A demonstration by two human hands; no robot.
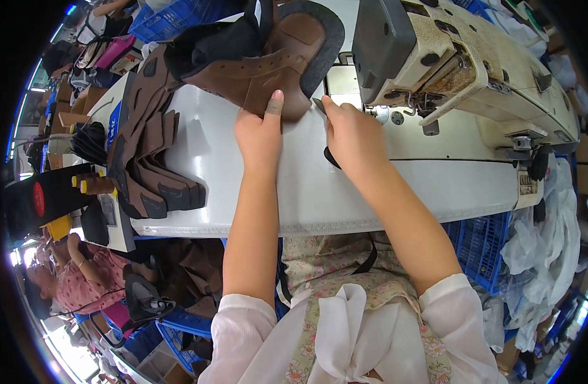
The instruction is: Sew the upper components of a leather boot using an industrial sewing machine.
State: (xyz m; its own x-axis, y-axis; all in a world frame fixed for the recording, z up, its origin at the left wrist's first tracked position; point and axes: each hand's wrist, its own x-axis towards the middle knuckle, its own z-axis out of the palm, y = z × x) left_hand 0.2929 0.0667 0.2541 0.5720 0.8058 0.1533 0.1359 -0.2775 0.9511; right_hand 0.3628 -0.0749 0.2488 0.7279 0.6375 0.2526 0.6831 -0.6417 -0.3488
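Observation:
A brown leather shoe upper (252,82) with black lining and a dark padded edge lies over the white sewing table. My left hand (260,131) grips its lower edge, thumb on top and the other fingers hidden beneath; the thumb seems to have a wrap around it. Just to the right, my right hand (356,136) is closed, its fingertips close to the upper's edge. A thin dark pointed blade (319,105) sticks out from these fingers toward the upper; the rest of this tool is hidden by the hand. A black rounded piece (331,157) shows beside the palm.
A sewing machine (457,64) stands close to my right hand. Stacked brown shoe parts (150,160) lie on the table's left, near yellow-topped thread spools (96,184). Blue crates (476,246) and plastic bags (540,237) are at the right. A person in pink (89,275) sits at left.

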